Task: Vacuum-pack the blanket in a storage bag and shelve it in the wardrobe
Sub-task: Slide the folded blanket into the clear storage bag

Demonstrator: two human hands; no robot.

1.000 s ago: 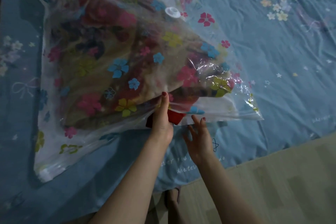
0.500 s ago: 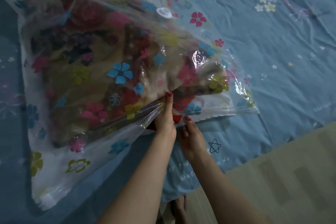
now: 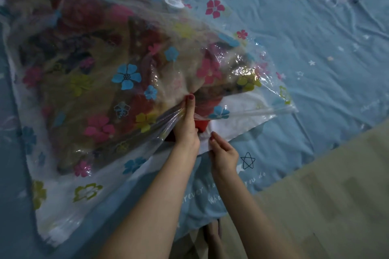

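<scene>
The clear flower-printed bag point(image 3: 88, 191) lies on the blue bed point(image 3: 315, 38), blanket point(image 3: 88, 65) bunched inside, white valve point(image 3: 173, 2) at its far side. At the bag's near open edge the left hand point(image 3: 186, 126) grips gathered plastic, fingers curled. Just right of it, the right hand point(image 3: 224, 153) pinches the edge.

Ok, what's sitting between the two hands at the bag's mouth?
Head view: a red piece at the storage bag opening lies between left hand and right hand; what it is, I cannot tell.
</scene>
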